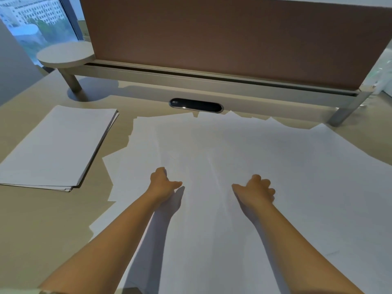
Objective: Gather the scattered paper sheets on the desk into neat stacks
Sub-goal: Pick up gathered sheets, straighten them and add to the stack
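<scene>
With the loose sheets [244,155] lying fanned just right of the neat stack [55,145] on the bench [42,219], left hand [162,183] and right hand [257,190] are hovering loosely curled, holding nothing, risking crumpling overlapped corners.

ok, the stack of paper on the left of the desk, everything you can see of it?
The neat stack is plain white sheets lying flat on the beige desk, at its left side. It is thin, and its edges are nearly flush, with a few sheets fanning slightly at the near right corner. It sits angled to the desk edge. Neither hand touches it, and a strip of bare desk separates it from the scattered sheets.
</scene>
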